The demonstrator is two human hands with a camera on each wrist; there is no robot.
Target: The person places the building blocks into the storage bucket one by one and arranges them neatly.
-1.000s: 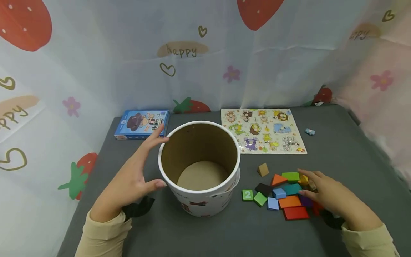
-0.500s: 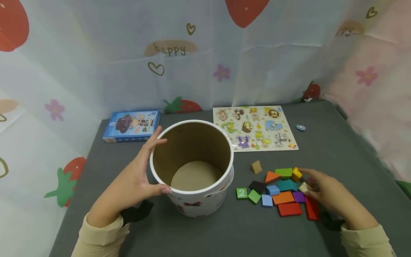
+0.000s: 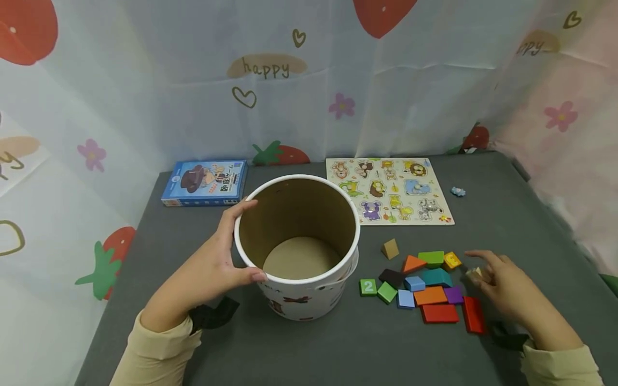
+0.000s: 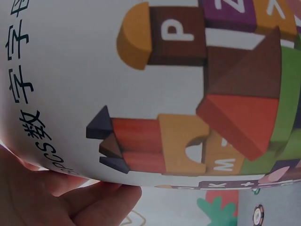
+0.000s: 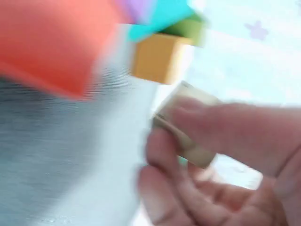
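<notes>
A white round bucket (image 3: 309,300) with printed pictures of toy blocks stands upright, its inside bare. My left hand (image 3: 217,257) holds its left side, thumb near the front rim and fingers along the left rim. In the left wrist view, fingertips (image 4: 113,202) lie against its printed wall. My right hand (image 3: 507,287) pinches a small plain wooden block (image 5: 197,150) between thumb and fingers, just right of a group of coloured blocks. Nearest to it are a yellow block (image 3: 452,260), a purple block (image 3: 454,295) and a red block (image 3: 475,315).
More blocks lie right of the bucket, among them a green block marked 2 (image 3: 368,287) and a plain wooden triangular block (image 3: 390,249). Behind are a blue box (image 3: 205,183), an animal puzzle board (image 3: 446,201) and a tiny blue figure (image 3: 458,191). Patterned cloth hangs around the table.
My left hand has closed in on the bucket's rim. My right hand has taken hold of the plain wooden block and drawn it away to the right, uncovering the red and purple blocks.
</notes>
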